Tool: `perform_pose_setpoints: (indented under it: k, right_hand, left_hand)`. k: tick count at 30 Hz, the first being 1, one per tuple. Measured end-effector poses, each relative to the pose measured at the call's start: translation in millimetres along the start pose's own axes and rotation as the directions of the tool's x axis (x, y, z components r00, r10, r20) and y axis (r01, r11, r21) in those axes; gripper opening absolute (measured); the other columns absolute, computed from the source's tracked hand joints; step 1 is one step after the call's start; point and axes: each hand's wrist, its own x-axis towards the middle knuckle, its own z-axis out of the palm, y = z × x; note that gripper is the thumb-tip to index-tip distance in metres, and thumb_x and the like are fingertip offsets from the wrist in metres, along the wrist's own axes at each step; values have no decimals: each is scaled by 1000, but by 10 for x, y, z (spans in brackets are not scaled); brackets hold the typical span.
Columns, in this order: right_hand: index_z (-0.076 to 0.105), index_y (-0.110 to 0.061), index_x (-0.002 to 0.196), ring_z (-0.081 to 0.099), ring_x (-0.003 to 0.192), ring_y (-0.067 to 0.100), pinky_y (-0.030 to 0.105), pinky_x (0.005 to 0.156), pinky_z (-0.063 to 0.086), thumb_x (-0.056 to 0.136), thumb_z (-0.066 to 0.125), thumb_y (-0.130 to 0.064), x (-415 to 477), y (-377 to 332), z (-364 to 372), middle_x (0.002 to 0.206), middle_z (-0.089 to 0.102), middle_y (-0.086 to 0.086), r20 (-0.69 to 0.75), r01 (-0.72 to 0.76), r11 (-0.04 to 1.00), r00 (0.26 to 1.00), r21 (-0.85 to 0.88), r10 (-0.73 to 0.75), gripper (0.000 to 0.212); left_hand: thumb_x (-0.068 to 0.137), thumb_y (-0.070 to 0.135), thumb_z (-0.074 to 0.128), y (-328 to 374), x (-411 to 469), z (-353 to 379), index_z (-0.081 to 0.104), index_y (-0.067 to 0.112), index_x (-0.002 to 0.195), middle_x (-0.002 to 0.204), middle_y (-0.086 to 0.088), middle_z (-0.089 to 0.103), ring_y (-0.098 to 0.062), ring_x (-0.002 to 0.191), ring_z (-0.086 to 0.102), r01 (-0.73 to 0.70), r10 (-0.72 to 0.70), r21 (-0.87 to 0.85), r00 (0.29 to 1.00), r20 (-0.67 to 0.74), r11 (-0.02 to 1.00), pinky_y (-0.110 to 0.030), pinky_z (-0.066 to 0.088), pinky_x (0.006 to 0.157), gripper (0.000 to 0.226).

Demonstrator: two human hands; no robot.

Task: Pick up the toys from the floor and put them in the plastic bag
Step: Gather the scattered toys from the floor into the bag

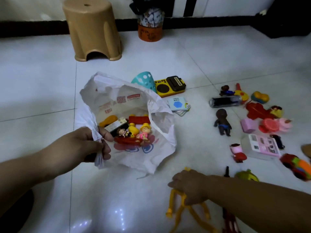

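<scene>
- Left hand (90, 143) is on the bag (138, 163), fingers curled round a bunch of its near-left rim, and the mouth gapes toward us.
- The bag sits on the floor (42, 81) left of centre, up and to the left of the right hand.
- Inside it I can see a pink doll (143, 132), a red block (138, 118), an orange piece (108, 121) and a grey block (116, 126), all packed together near the left hand.
- Right hand (189, 187) is low, right of the bag's near corner and apart from it, closed round a yellow toy (179, 209).
- The yellow toy's thin legs splay out below the fist.
- Just beyond the bag a teal cup (143, 79) touches a radio (170, 86).
- Some cards (179, 105) lie just beside the bag's right edge.
- Off to the right is a loose scatter: a dark doll (222, 122), a can (225, 101), a pig (237, 153), a pink box (262, 145) and a red car (294, 165) at the edge.
- A green toy (246, 175) peeks out behind the right forearm.
- A stool (92, 29) stands well back on the left.
</scene>
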Motion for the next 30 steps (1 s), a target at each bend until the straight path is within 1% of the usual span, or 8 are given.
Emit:
perform_pose_setpoints:
  k: [4, 10, 14, 17, 21, 25, 27, 30]
  right_hand:
    - [56, -20, 124, 42, 123, 33, 49, 100, 26, 90, 53, -33, 136, -115, 5, 132, 49, 13, -143, -76, 994, 988, -73, 65, 37]
    - [51, -19, 106, 52, 110, 29, 59, 112, 5, 94, 45, -39, -356, -118, -634, 85, 56, 1, -102, -35, 998, 994, 59, 41, 23]
    - [47, -29, 84, 54, 86, 17, 37, 90, 38, 94, 51, -38, -942, -215, -1247, 80, 54, -5, -261, 96, 906, 965, 412, 17, 15]
    - [55, -18, 94, 61, 75, 10, 24, 66, 48, 94, 54, -34, -1141, -141, -1539, 83, 63, -2, -345, 141, 694, 924, 706, 164, 16]
    - [54, -14, 95, 73, 74, 24, 32, 67, 58, 96, 53, -30, -936, -37, -1646, 89, 69, 8, -250, 174, 254, 919, 951, 306, 16]
    - [54, -10, 95, 70, 65, 25, 37, 71, 57, 96, 52, -30, -425, -144, -1664, 87, 68, 11, -13, 31, -60, 959, 998, 281, 20]
    - [53, -7, 105, 69, 56, 23, 33, 57, 57, 97, 51, -28, -138, -212, -1711, 91, 67, 14, 11, 32, -140, 956, 990, 294, 22]
    - [53, -5, 106, 63, 67, 27, 34, 57, 53, 98, 48, -20, 106, -344, -1825, 103, 64, 18, -17, 120, -291, 942, 949, 335, 17]
  left_hand:
    - [64, 10, 52, 11, -38, 10, 63, -2, 86, 63, -2, 67, -23, 64, 70, -9, 9, 47, 1000, -7, 999, -39, 56, 71, 28]
    - [64, 11, 53, 26, -66, 17, 61, -10, 87, 65, 1, 67, -24, 67, 68, -8, 8, 74, 1000, -11, 997, -43, 52, 77, 32]
    - [66, 16, 57, 10, -79, -16, 61, -12, 89, 70, -4, 68, -26, 67, 70, 1, 1, 74, 1000, -28, 997, -36, 58, 67, 37]
    - [55, 37, 72, -6, -114, -58, 65, 1, 92, 73, -13, 70, -31, 73, 72, 1, 1, 44, 999, -48, 999, -38, 60, 71, 52]
    - [28, 70, 81, -20, -156, -97, 68, 0, 88, 75, -20, 70, -37, 78, 72, -25, 27, 36, 999, -46, 999, -41, 58, 73, 94]
    - [26, 77, 77, -10, -185, -91, 69, -4, 82, 76, -23, 71, -41, 80, 71, -16, 17, 17, 999, -37, 1000, -45, 55, 81, 99]
    - [24, 76, 78, 18, -205, -69, 67, -7, 88, 75, -23, 71, -40, 79, 72, -2, 2, 16, 1000, -27, 1000, -44, 58, 78, 106]
    - [19, 74, 80, 52, -240, -40, 69, -3, 86, 74, -22, 71, -37, 77, 73, 25, -24, 9, 999, -26, 1000, -40, 60, 73, 103]
